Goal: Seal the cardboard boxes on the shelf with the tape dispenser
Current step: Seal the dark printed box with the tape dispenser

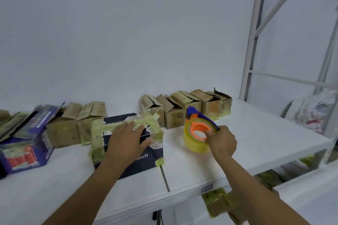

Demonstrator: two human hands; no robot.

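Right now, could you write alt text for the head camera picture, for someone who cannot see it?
A person's left hand presses flat on a dark box patched with yellowish tape on a white shelf, while the right hand grips an orange and blue tape dispenser beside it. Small cardboard boxes with open flaps stand behind.

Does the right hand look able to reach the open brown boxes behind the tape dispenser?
Probably yes. The right hand grips the tape dispenser just in front of the open brown boxes; nothing else stands between.
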